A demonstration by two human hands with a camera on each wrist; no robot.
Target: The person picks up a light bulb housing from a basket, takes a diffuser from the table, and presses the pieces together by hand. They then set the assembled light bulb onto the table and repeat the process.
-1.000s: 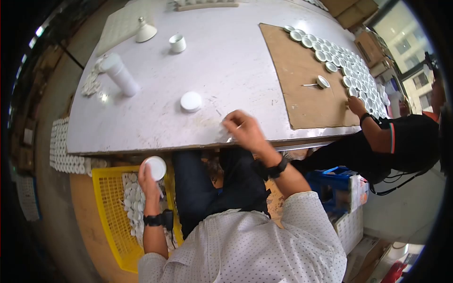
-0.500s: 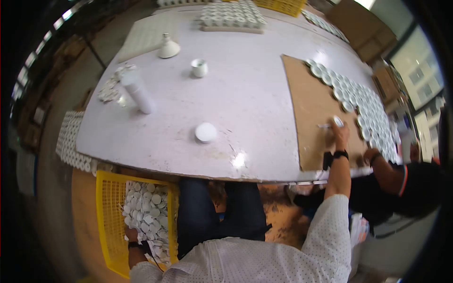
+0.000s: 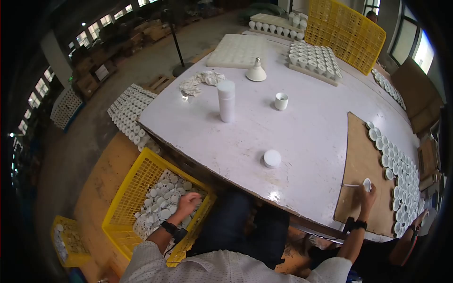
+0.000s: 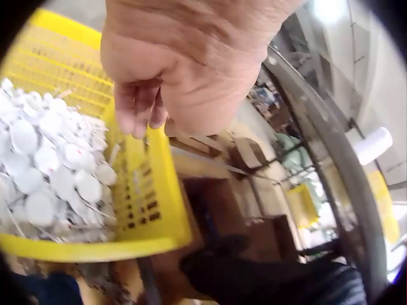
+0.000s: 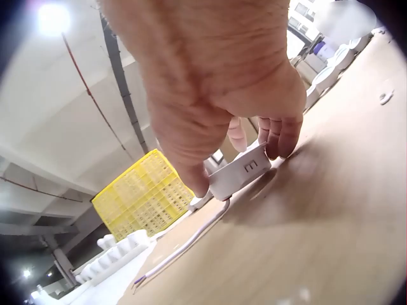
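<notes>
My right hand [image 3: 368, 197] pinches a small white round lamp housing [image 5: 238, 175] between thumb and fingers, close over the brown cardboard [image 3: 356, 155]. A white cable [image 5: 191, 240] with bare wire ends trails from the housing. On the left, my left hand [image 3: 188, 203] hovers over a yellow basket [image 3: 128, 177] heaped with white discs [image 3: 158, 202], some with wires. Its fingers hang loosely curled in the left wrist view, with nothing seen between them. A thick white disc [image 3: 272, 158] lies on the white table [image 3: 212, 146].
Rows of white cups [image 3: 401, 184] cover the cardboard's right side, near another person's arm [image 3: 409, 238]. Farther back stand a white cylinder [image 3: 226, 104], a white pot [image 3: 281, 101], a cone-shaped bulb [image 3: 256, 73], a tray of bulbs [image 3: 314, 59] and a yellow crate [image 3: 347, 33].
My left hand held a white disc, went down into the basket, and is now raised without it. My right hand went from the table edge to the lamp housing. The head view has swung left.
</notes>
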